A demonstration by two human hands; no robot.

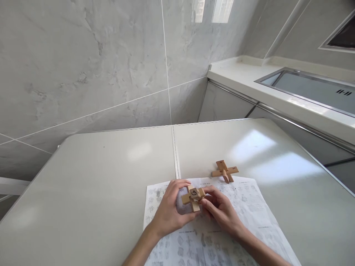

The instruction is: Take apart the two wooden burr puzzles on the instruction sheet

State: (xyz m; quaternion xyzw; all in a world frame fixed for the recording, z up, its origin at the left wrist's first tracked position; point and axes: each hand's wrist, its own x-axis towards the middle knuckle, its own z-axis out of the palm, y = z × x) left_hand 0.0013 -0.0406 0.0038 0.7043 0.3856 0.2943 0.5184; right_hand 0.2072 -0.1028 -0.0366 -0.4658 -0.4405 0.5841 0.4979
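Observation:
A pale wooden interlocking puzzle [186, 198] of crossed blocks is held between my two hands, above the printed sheet. On the block facing up there is a dark handwritten mark. My left hand [169, 210] curves around the left side, its fingers at the upper end and its thumb at the lower end. From the right, my right hand [219, 210] pinches the puzzle's right end between thumb and forefinger; its other fingers are curled and partly hidden. Just beyond the hands, a browner second wooden puzzle [224, 171] of crossed pieces rests at the far edge of the sheet.
The large paper sheet [249, 210], covered in small diagrams, lies on a pale glossy table [91, 192] with a seam [175, 151] across it. A grey marbled wall [83, 66] rises behind. To the right stands a white counter [235, 75] with an inset sink [310, 85].

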